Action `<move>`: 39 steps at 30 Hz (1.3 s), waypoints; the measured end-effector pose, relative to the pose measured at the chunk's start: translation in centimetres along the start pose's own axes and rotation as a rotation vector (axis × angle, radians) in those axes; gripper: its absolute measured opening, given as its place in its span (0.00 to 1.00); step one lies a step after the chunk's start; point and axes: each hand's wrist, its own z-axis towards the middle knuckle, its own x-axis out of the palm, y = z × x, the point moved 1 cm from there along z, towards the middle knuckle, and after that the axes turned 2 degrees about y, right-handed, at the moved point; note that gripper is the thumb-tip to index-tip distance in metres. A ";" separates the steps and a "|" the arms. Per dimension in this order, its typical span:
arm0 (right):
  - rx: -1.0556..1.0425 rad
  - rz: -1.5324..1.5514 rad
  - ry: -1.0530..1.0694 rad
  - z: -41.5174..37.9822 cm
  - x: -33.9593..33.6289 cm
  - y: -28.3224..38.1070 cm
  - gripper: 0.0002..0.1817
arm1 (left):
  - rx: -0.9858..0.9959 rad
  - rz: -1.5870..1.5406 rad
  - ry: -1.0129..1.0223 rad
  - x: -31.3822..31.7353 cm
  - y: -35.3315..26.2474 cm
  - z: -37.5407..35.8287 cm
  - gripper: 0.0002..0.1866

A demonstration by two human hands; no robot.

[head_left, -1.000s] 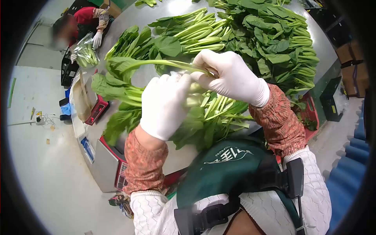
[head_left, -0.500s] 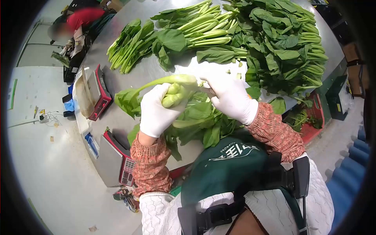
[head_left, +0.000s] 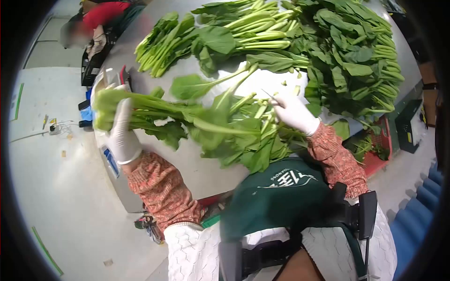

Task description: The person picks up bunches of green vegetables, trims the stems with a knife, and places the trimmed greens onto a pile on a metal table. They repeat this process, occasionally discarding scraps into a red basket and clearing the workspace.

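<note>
My left hand [head_left: 123, 126], in a white glove, is wrapped round the thick pale ends of a bunch of leafy greens [head_left: 159, 110] at the left. The leaves trail to the right, blurred by motion. My right hand [head_left: 293, 112], also gloved, is closed on a small knife [head_left: 266, 93], whose thin blade points up and left. Below and left of it, loose green leaves and stalks [head_left: 253, 145] lie near my apron. A white sheet [head_left: 262, 80] with green scraps lies just behind the knife.
Bundles of greens [head_left: 262, 33] and a large leafy pile [head_left: 351, 61] cover the back and right of the metal table [head_left: 187, 175]. A red crate [head_left: 378, 157] with leaves stands at the lower right. Another person [head_left: 101, 21] is at the upper left, near black crates.
My left hand has swung left with the greens, over the scales. My right hand has moved slightly right and down, away from the left, and the blade now shows.
</note>
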 end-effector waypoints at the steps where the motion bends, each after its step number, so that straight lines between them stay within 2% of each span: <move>1: -0.015 -0.045 -0.015 0.1 -0.4 0.2 0.09 | 0.026 -0.146 -0.119 -1.5 0.1 0.7 0.22; 3: -0.103 -0.019 -0.118 0.6 0.0 -1.5 0.09 | 0.034 -0.381 -0.332 -4.5 0.8 2.1 0.28; 6: -0.009 0.026 -0.048 -0.1 -0.8 0.3 0.10 | -0.007 -0.687 -0.380 -10.5 4.2 3.4 0.24; 7: 0.004 -0.044 -0.011 0.0 -0.7 -0.3 0.10 | -0.049 -0.805 -0.382 -11.4 5.0 3.2 0.25; 10: 0.140 0.082 0.057 -0.4 0.3 -1.0 0.10 | -0.129 -0.906 -0.397 -14.5 8.5 2.4 0.27; 12: 0.082 0.038 0.057 -0.5 0.4 -1.5 0.10 | -0.146 -1.053 -0.459 -16.5 11.2 1.9 0.27; 14: 0.093 0.094 0.053 -0.5 0.4 -1.3 0.10 | -0.104 -1.152 -0.412 -16.4 12.9 1.1 0.26; 15: 0.024 0.031 0.029 -0.4 0.3 -1.3 0.11 | -0.030 -1.113 -0.393 -16.3 14.1 1.3 0.25; 19: 0.205 0.108 0.074 0.1 -0.2 -0.6 0.11 | 0.127 -1.173 -0.223 -17.2 20.4 2.3 0.24; 20: 0.191 0.097 0.064 0.2 -0.1 -0.9 0.12 | 0.120 -1.166 -0.290 -16.8 21.6 2.7 0.24; 22: 0.167 0.074 0.033 0.3 0.2 -1.6 0.12 | 0.104 -1.325 -0.206 -15.8 23.9 4.4 0.24; 24: 0.234 0.088 0.036 0.4 0.1 -1.4 0.12 | -0.120 -1.417 -0.194 -14.8 26.3 6.9 0.22; 26: 0.272 0.154 0.012 0.4 0.4 -1.8 0.12 | -0.281 -1.195 -0.510 -13.8 30.2 10.9 0.21; 28: 0.311 0.164 0.007 0.7 0.0 -0.9 0.12 | -0.494 -1.141 -0.611 -12.4 33.3 15.6 0.21; 29: 0.335 0.169 0.004 0.8 -0.2 -0.6 0.12 | -0.506 -0.882 -0.718 -8.9 30.8 17.1 0.21; 30: 0.328 0.167 -0.006 1.0 -0.2 -0.7 0.12 | -0.526 -0.933 -0.611 -9.5 32.8 19.6 0.21; 31: 0.323 0.164 -0.018 1.0 -0.2 -0.8 0.12 | -0.477 -0.596 -0.578 -8.6 32.2 21.4 0.23; 32: 0.321 0.161 -0.030 1.0 -0.2 -0.9 0.12 | -0.408 -0.267 -0.460 -7.8 31.7 21.9 0.25; 33: 0.363 0.142 -0.029 1.2 -0.3 -0.5 0.11 | -0.324 0.065 -0.385 -6.1 29.8 22.2 0.28; 34: 0.337 0.108 -0.038 1.4 -0.3 -0.4 0.12 | -0.218 0.385 -0.229 -3.6 25.4 21.2 0.34; 36: 0.298 0.033 -0.071 1.8 -0.4 -0.8 0.12 | -0.851 -1.074 -0.574 -4.0 29.4 25.8 0.40; 39: 0.219 0.039 -0.140 2.9 -1.1 -1.7 0.12 | -0.839 -0.811 -0.346 -3.0 34.5 25.1 0.40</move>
